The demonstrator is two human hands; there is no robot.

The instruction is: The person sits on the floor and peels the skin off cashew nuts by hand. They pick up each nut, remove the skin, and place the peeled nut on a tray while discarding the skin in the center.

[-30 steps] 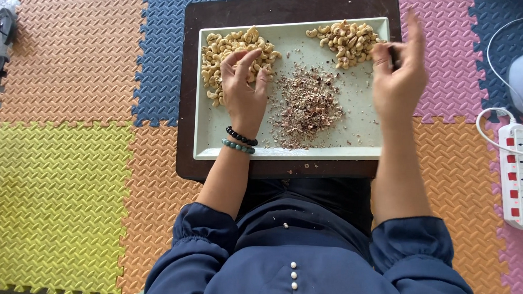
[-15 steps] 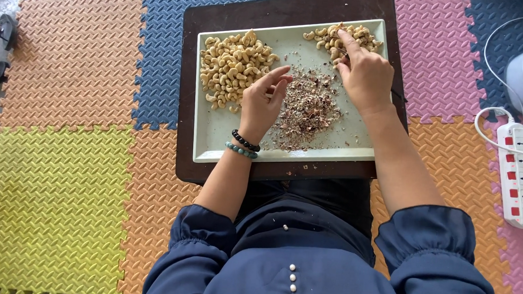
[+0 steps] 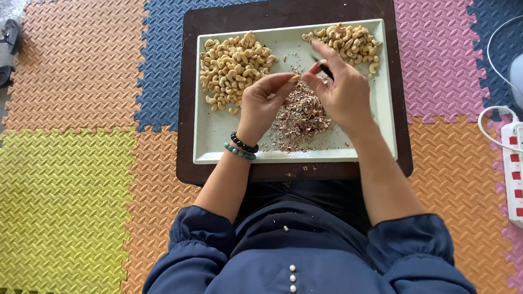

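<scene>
**Tray of cashews, both hands working at centre**

Pale rectangular tray (image 3: 211,145) is sitting on a dark brown board (image 3: 187,91) in the upper middle of the frame; the board's margin is showing on the left, top and right edges of the tray, narrow along the bottom. Bare tray floor is lying open at lower left and along the right side.

Large pile of cashews (image 3: 232,66) is occupying the tray's upper left; a smaller pile of cashews (image 3: 351,42) is sitting in the upper right corner. A heap of brown skin flakes (image 3: 298,122) is lying at centre, below the hands.

Left hand (image 3: 262,103), wearing two bead bracelets (image 3: 242,147), is hovering between the large pile and the flakes, fingers curled in narrowly, tips pinched; what they hold cannot be told.

Right hand (image 3: 343,92) is meeting it above the flakes, thumb and fingers closing on a small dark object (image 3: 325,70), forefinger stretched toward the smaller pile.

Foam floor mats (image 3: 66,185) are surrounding the board; a white power strip (image 3: 521,182) is lying at right edge.
</scene>
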